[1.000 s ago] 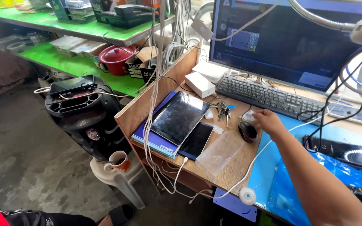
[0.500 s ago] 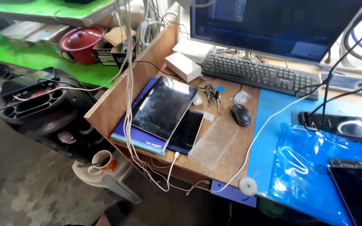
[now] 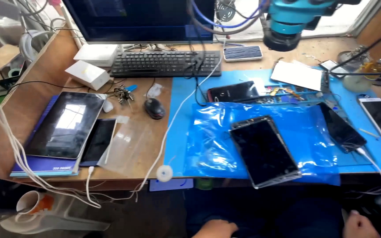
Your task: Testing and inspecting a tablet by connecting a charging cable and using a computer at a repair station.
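Resting low below the desk edge now — both hands (image 3: 214, 229) (image 3: 360, 225) off the mouse (image 3: 154, 107), fingers' state unclear

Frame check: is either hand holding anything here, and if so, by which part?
Nothing is held. The left hand and right hand sit low at the frame's bottom edge, below the desk, apart from the dark tablet on the blue plastic sheet.

An electronics repair workshop: a wooden bench carries a blue work mat (image 3: 186, 145), several smartphones (image 3: 264, 150) and a tablet (image 3: 65, 125) lying screen-up, loose cables, a keyboard (image 3: 164, 64) under a monitor (image 3: 142, 20), and a teal microscope head (image 3: 294, 22) overhead.
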